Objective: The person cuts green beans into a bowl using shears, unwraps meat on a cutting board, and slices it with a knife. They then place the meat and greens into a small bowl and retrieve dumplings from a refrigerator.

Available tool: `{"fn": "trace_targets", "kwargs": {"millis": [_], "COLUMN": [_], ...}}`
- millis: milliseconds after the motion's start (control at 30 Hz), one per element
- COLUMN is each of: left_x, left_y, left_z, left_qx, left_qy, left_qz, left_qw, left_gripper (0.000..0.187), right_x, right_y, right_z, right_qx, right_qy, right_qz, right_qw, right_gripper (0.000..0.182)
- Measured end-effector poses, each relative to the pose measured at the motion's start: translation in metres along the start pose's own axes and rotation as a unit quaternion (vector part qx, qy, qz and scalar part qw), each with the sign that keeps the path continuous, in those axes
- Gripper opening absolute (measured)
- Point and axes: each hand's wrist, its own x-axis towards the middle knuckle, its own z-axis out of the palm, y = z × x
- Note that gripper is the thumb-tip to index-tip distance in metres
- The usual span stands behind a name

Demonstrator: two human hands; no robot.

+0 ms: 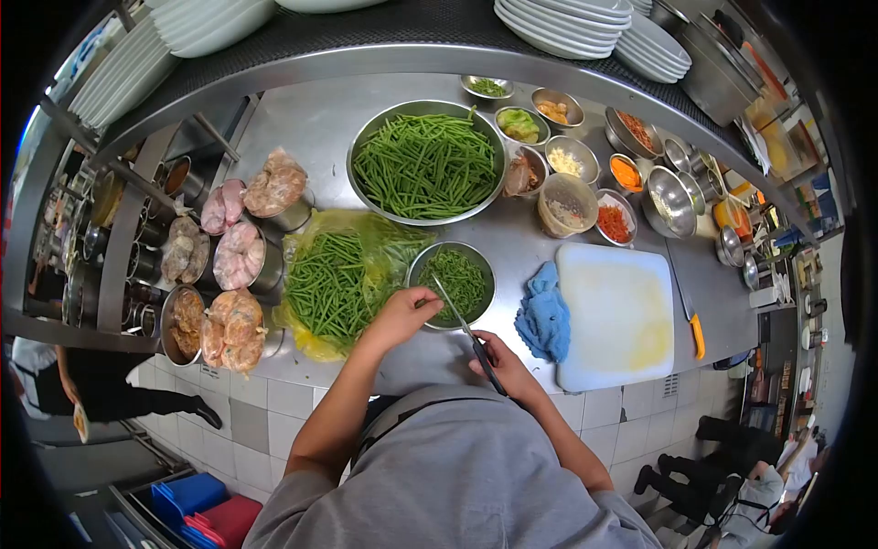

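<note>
My right hand (508, 364) is closed round the black handle of a slim knife (483, 357). The blade points up and left over a steel bowl (491, 290) of finely cut green beans (460, 291). My left hand (405, 314) hovers at that bowl's left rim, fingers pinched together close to the blade; what they hold is too small to make out. Just left of it, a yellow-green plastic bag (389, 240) lies open around whole green beans (326, 285). Behind stands a large steel bowl (352, 174) heaped with more long beans (425, 165).
A blue cloth (543, 316) lies beside a white cutting board (615, 316). An orange-handled knife (697, 335) rests further right. Several ingredient bowls stand at the back right, and bagged meat (236, 329) in containers at left. A shelf (366, 60) with plates overhangs the back. Other people stand at both sides.
</note>
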Motion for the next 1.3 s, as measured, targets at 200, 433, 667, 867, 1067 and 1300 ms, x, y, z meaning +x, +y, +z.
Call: {"fn": "trace_targets", "kwargs": {"millis": [200,433,667,867,1067,1300], "left_x": [0.004,0.005,0.009,0.007,0.011,0.005], "left_y": [0.012,0.006,-0.001,0.015,0.004,0.002], "left_z": [0.003,0.000,-0.005,-0.004,0.005,0.009], "left_qx": [0.031,0.117,-0.154,-0.296,-0.301,-0.314], "left_qy": [0.007,0.045,0.058,0.142,0.148,0.124], "left_qz": [-0.036,0.037,-0.023,-0.053,-0.018,-0.019], "left_qw": [0.999,0.991,0.986,0.943,0.942,0.941], "left_gripper": [0.019,0.025,0.014,0.016,0.015,0.012], "right_x": [-0.003,-0.003,-0.013,-0.020,-0.007,0.001], "right_y": [-0.005,-0.008,0.006,-0.004,-0.001,-0.009], "right_z": [-0.002,-0.005,-0.010,-0.003,-0.003,-0.004], "right_qx": [0.047,0.028,0.086,0.123,0.110,0.109], "right_qy": [0.021,0.020,0.022,-0.026,-0.025,-0.010], "right_qz": [-0.017,0.045,0.052,0.009,-0.018,0.035], "right_qw": [0.999,0.998,0.995,0.992,0.993,0.993], "right_gripper": [0.068,0.064,0.062,0.062,0.061,0.057]}}
